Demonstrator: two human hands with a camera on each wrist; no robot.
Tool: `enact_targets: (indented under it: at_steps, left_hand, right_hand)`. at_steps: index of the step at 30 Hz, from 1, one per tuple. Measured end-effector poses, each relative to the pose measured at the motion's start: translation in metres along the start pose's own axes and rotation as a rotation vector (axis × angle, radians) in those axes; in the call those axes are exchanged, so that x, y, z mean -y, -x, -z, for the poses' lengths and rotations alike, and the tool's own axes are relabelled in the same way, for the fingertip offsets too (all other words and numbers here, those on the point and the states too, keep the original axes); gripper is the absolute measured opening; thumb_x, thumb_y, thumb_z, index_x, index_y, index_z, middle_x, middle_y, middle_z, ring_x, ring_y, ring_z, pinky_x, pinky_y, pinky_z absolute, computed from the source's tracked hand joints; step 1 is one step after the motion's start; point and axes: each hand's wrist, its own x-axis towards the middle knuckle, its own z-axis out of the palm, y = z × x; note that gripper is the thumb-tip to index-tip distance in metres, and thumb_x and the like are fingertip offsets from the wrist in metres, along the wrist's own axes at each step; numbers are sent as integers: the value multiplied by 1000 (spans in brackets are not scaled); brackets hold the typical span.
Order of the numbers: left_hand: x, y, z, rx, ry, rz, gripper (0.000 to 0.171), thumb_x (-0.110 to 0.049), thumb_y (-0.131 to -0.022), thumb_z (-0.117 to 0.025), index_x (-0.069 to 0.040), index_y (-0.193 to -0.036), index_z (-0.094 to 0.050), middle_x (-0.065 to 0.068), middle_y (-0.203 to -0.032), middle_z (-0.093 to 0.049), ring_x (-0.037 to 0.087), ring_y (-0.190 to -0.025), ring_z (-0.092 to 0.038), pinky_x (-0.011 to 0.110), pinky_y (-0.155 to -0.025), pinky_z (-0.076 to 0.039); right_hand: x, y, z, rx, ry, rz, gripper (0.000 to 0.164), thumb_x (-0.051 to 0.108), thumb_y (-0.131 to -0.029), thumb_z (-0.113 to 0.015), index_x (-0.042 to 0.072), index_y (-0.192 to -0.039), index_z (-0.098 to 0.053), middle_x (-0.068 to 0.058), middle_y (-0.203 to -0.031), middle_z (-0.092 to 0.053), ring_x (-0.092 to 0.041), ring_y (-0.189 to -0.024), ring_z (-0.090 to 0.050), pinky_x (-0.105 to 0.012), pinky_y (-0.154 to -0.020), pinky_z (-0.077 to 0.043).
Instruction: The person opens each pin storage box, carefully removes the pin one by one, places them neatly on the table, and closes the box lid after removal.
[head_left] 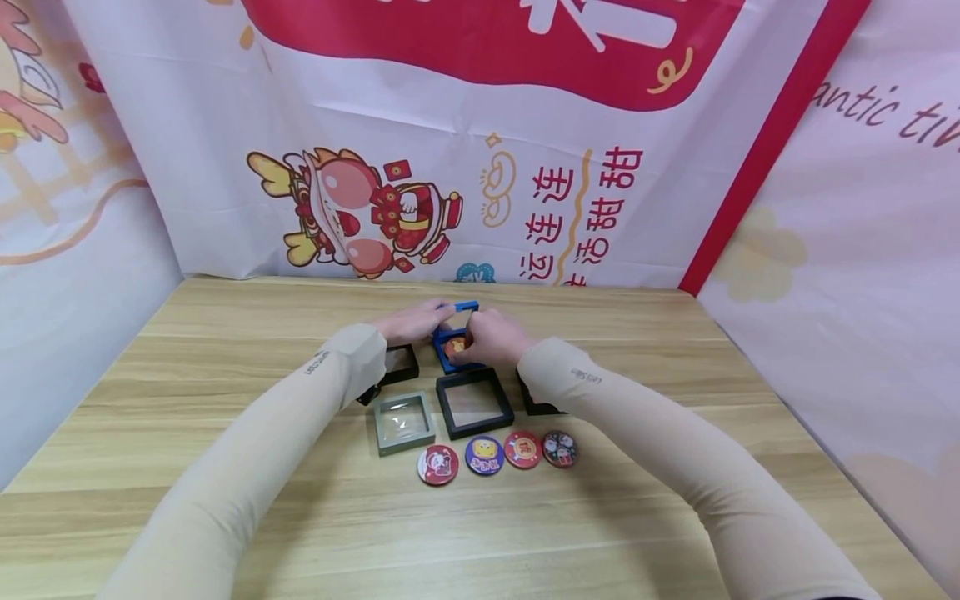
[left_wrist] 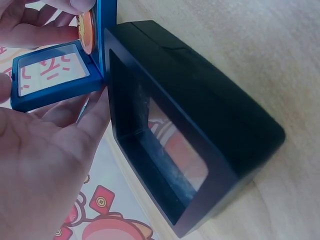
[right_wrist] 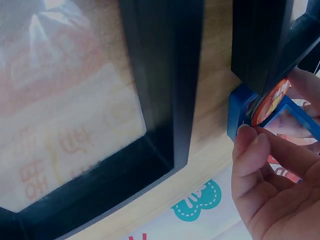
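A hinged blue display frame (head_left: 444, 357) stands opened at the far middle of the table, one half lying flat and the clear-windowed half (left_wrist: 61, 96) raised. My left hand (head_left: 417, 322) grips the raised half, thumb on one side and fingers behind it. An orange round badge (head_left: 455, 347) with a yellow figure is at the lying half. Its edge is pinched by my right hand (head_left: 498, 337) between thumb and fingers, as the right wrist view shows. Beside the left hand, a black frame (left_wrist: 215, 110) stands close to the blue one.
Nearer me are a larger black frame (head_left: 446, 408), a grey-green frame (head_left: 407, 445) and another black frame (head_left: 542, 409) partly under my right sleeve. Before them lie several round badges: red (head_left: 438, 464), blue (head_left: 484, 455), orange-red (head_left: 522, 449) and dark (head_left: 560, 448). A printed cloth (head_left: 450, 108) hangs behind the table.
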Motion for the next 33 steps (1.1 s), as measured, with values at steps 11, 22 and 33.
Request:
enact_targets:
  at_steps: [11,22,33]
  left_hand:
    - [3,0,-1,-60,-59,19,51,-41,-108,-27,-3,-141,-36,25,-132,-51,36,-116,-50,48,-100,-40]
    - [4,0,0,-65,-74,2,53,-39,-109,-22,-1,-140,-40,24,-127,-53,36,-112,-51,46,-97,-40]
    - [5,-2,3,-75,-90,-13,58,-37,-109,-18,5,-144,-38,25,-131,-53,36,-120,-51,48,-100,-41]
  right_hand:
    - [0,0,1,-9,-76,-59,32,40,-81,-80,10,-77,-68,2,-66,-64,-14,-58,-57,-26,-52,-47]
    - [-9,6,6,-41,-480,-143,17,11,-83,-80,1,-85,-66,-8,-77,-67,-23,-62,-62,-35,-56,-54]
    - [-16,29,16,-94,-753,-263,11,8,-90,-72,1,-97,-68,-13,-88,-69,-35,-81,-67,-44,-71,-57]
